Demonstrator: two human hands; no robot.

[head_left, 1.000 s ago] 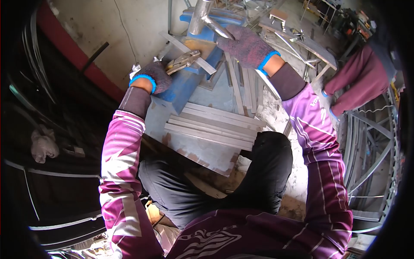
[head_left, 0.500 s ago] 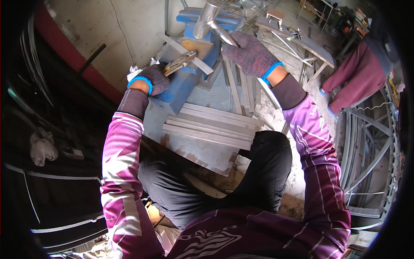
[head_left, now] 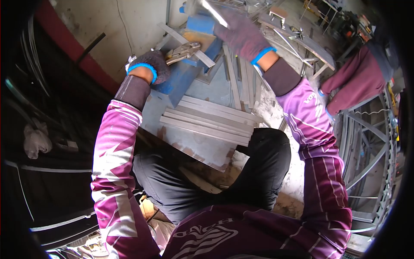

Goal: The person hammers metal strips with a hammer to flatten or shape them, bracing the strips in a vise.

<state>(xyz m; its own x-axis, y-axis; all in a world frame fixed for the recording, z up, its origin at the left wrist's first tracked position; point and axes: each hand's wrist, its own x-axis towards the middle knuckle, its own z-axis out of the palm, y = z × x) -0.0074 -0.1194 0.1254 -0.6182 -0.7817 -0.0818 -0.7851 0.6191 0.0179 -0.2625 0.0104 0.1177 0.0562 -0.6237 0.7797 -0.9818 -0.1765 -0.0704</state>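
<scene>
My left hand point(head_left: 153, 65), in a dark knit glove with a blue cuff, is closed around the handles of locking pliers point(head_left: 185, 51). The plier jaws are on a flat metal bar point(head_left: 203, 58), which lies aslant across the top of a blue metal block point(head_left: 177, 84). Up and to the right, my gloved right hand point(head_left: 245, 38) grips a hammer point(head_left: 215, 13) by its metal handle. Motion smears that hand, and the hammer head is a blur at the top edge of the view.
Several flat bars point(head_left: 209, 122) lie side by side on a metal plate point(head_left: 196, 149) before my knees. A low bench point(head_left: 312, 48) stands back right, near a person in maroon trousers point(head_left: 358, 77). Metal framework point(head_left: 366, 149) lines the right; a plastic bag point(head_left: 36, 140) is at left.
My right hand and the hammer have moved up and slightly left, and the hammer head has blurred. My left hand still holds the pliers on the bar. The view has shifted slightly.
</scene>
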